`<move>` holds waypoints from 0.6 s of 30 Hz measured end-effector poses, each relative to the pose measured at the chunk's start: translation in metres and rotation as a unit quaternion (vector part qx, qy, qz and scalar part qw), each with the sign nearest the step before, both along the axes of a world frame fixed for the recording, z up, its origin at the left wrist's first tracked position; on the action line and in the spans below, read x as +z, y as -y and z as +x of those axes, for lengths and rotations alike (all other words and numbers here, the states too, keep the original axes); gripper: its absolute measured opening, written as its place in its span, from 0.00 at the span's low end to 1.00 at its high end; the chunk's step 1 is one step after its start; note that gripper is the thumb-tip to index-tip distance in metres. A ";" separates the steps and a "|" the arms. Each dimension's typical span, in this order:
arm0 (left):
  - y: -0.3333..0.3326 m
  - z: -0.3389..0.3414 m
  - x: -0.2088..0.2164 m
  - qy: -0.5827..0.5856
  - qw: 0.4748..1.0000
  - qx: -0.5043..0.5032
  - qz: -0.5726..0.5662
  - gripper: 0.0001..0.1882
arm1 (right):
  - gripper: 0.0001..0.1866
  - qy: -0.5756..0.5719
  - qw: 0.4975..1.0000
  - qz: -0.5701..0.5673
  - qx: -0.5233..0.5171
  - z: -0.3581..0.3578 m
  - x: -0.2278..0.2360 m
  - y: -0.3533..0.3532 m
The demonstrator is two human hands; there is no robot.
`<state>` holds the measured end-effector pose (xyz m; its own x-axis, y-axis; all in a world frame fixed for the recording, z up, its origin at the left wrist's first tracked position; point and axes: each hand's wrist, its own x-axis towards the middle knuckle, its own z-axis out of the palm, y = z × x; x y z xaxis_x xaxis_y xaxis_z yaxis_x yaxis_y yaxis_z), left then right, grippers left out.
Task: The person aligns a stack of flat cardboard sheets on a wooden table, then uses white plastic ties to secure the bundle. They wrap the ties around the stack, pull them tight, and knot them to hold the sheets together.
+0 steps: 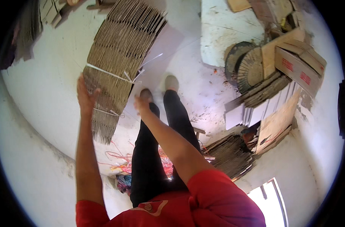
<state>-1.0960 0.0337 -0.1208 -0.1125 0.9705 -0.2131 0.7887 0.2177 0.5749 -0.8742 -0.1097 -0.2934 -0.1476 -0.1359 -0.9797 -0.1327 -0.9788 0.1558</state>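
Note:
A thick bundle of flattened brown cardboard sheets (117, 56), tied with white plastic straps (112, 75), is held up edge-on in front of me. My left hand (85, 96) presses flat against its left side. At the bundle's lower right edge, beside the strap, my right hand (141, 104) grips it. Both forearms reach up from my red sleeves. Below the bundle I see my dark trousers and shoes on the pale floor.
Stacks of flattened cardboard and a brown carton (299, 64) crowd the right side. Another flat stack (229, 155) lies near my right leg. Loose pink and white strapping (121, 162) litters the floor behind my feet. A bright opening (269, 200) shows at lower right.

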 end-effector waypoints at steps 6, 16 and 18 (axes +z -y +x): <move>0.064 0.163 0.108 0.197 0.966 -0.092 -0.138 0.25 | 0.23 -0.110 0.922 0.244 0.280 0.034 0.140 0.013; 0.136 0.177 0.096 0.098 0.914 -0.323 -0.225 0.09 | 0.29 0.044 0.778 0.321 0.538 0.026 0.251 0.053; 0.147 0.152 0.092 0.130 0.893 -0.318 -0.292 0.08 | 0.27 0.100 0.762 0.369 0.522 0.002 0.259 0.070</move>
